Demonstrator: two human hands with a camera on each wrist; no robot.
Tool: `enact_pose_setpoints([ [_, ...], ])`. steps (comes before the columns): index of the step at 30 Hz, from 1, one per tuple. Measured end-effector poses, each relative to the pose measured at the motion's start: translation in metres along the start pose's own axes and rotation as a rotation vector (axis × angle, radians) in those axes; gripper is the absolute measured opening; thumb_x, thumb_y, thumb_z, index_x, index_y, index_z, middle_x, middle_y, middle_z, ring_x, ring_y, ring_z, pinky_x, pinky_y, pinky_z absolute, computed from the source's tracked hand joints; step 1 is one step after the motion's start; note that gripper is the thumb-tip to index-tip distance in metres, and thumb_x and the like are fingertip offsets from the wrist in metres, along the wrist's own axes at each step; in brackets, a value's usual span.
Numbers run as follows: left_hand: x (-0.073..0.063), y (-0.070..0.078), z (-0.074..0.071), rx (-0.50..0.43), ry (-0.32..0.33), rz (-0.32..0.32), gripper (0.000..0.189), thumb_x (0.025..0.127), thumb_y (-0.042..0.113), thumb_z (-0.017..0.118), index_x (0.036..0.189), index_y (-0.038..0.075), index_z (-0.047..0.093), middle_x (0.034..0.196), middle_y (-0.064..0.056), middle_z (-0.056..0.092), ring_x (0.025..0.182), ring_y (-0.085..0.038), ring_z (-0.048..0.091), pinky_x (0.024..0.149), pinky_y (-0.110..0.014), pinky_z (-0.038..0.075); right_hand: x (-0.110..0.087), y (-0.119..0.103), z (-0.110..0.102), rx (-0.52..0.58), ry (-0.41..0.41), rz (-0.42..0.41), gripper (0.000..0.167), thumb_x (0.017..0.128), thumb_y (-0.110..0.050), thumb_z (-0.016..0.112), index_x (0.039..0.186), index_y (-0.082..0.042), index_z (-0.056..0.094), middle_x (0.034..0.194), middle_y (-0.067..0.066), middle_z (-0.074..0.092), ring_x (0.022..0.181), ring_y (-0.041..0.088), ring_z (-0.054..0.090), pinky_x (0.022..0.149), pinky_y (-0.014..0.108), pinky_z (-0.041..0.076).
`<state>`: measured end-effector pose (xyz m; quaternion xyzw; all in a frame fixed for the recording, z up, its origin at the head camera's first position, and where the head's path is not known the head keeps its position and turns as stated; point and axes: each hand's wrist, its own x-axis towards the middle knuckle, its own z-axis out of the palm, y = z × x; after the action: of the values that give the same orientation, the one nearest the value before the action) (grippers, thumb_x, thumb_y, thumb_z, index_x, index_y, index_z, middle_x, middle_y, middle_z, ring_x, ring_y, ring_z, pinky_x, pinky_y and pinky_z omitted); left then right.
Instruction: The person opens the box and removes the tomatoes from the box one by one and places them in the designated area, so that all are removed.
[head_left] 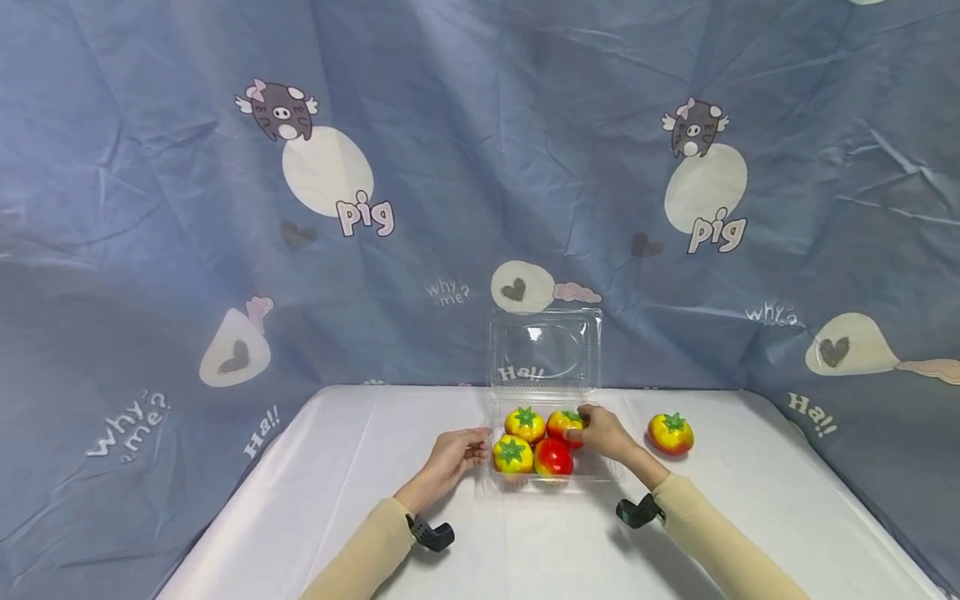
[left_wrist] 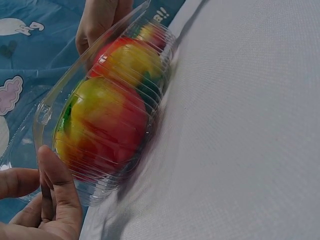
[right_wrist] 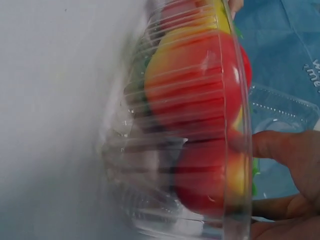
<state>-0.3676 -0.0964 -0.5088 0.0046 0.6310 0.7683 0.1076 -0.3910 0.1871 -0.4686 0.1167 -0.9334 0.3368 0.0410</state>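
Observation:
A clear plastic clamshell box [head_left: 592, 477] stands on the table with its lid [head_left: 546, 346] raised at the back. Inside lie several round red-and-yellow toy fruits, most with green leafy tops: front left [head_left: 513, 455], back left [head_left: 524, 425], a redder one in front [head_left: 553, 458], and one at back right [head_left: 561, 425]. My right hand [head_left: 606, 433] grips the back-right fruit between thumb and fingers, inside the box. At the left edge, my left hand [head_left: 448, 460] holds the box rim, its thumb and fingers around it in the left wrist view.
Another such toy fruit [head_left: 671, 434] sits on the white tablecloth [head_left: 757, 483], right of the box. A blue printed curtain [head_left: 450, 167] hangs behind the table, just beyond the raised lid.

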Motion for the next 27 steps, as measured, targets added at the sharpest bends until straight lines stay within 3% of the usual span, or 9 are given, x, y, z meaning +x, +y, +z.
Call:
enact_pose_setpoints([
  [5, 0.0019, -0.0007, -0.0005, -0.004, 0.000, 0.006, 0.039, 0.095, 0.009, 0.053, 0.126, -0.014, 0.054, 0.086, -0.006, 0.062, 0.072, -0.010, 0.058, 0.066, -0.020, 0.054, 0.0018, -0.0023, -0.0005, -0.034, -0.032, 0.024, 0.053, 0.079, -0.019, 0.074, 0.116, 0.016, 0.058, 0.103, 0.025, 0.066, 0.088, 0.029, 0.061, 0.087, 0.046, 0.053],
  [11, 0.0013, -0.0020, 0.0010, -0.011, -0.006, 0.006, 0.039, 0.094, 0.008, 0.053, 0.126, -0.015, 0.053, 0.082, -0.003, 0.061, 0.071, -0.010, 0.058, 0.065, -0.020, 0.053, 0.0015, -0.0045, 0.0006, -0.030, -0.051, 0.085, 0.051, 0.083, -0.020, 0.069, 0.118, 0.016, 0.057, 0.113, 0.029, 0.063, 0.102, 0.035, 0.062, 0.095, 0.050, 0.050],
  [18, -0.0006, -0.0010, 0.0003, -0.016, -0.002, 0.008, 0.039, 0.094, 0.007, 0.053, 0.126, -0.016, 0.053, 0.082, -0.003, 0.061, 0.071, -0.010, 0.058, 0.065, -0.020, 0.054, 0.0023, -0.0047, 0.0021, -0.021, -0.052, 0.103, 0.044, 0.084, -0.020, 0.065, 0.113, 0.014, 0.060, 0.103, 0.023, 0.065, 0.089, 0.029, 0.060, 0.090, 0.047, 0.052],
  [27, -0.0002, -0.0009, -0.0018, -0.008, -0.022, 0.014, 0.040, 0.095, 0.009, 0.053, 0.127, -0.016, 0.052, 0.082, -0.003, 0.061, 0.072, -0.010, 0.058, 0.066, -0.020, 0.053, 0.0011, -0.0030, 0.0016, 0.056, -0.022, 0.087, 0.056, 0.076, -0.017, 0.073, 0.120, 0.014, 0.057, 0.115, 0.028, 0.063, 0.104, 0.037, 0.062, 0.093, 0.048, 0.051],
])
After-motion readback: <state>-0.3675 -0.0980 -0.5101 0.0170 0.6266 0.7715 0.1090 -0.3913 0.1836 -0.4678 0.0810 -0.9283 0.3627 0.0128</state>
